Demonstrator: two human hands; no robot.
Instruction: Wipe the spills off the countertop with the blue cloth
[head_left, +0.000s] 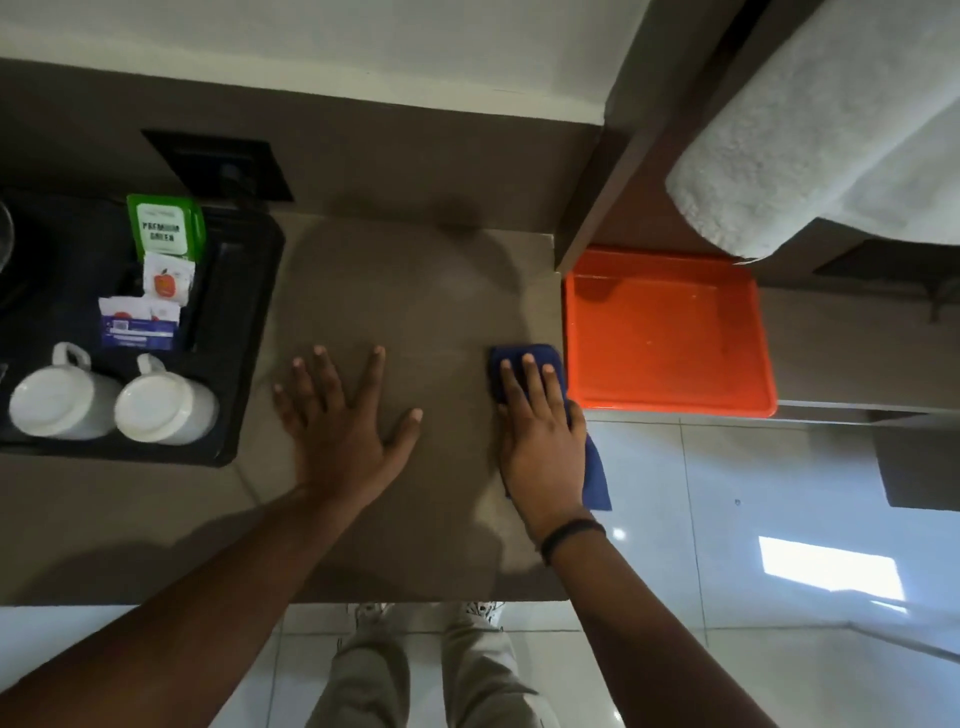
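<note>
The brown countertop (415, 291) fills the middle of the head view. My right hand (540, 436) lies flat on the blue cloth (595, 473), pressing it onto the counter near the right edge; the cloth shows beyond my fingertips and trails back beside my wrist. My left hand (343, 421) rests palm down on the bare counter with fingers spread, holding nothing. I cannot make out any distinct spill on the surface; a faint sheen shows in the middle.
A black tray (244, 332) at the left holds two upturned white cups (67, 395), a green packet (163, 228) and small sachets. An orange tray (670, 332) sits on a lower shelf to the right. A white towel (810, 130) lies above it. Tiled floor lies below.
</note>
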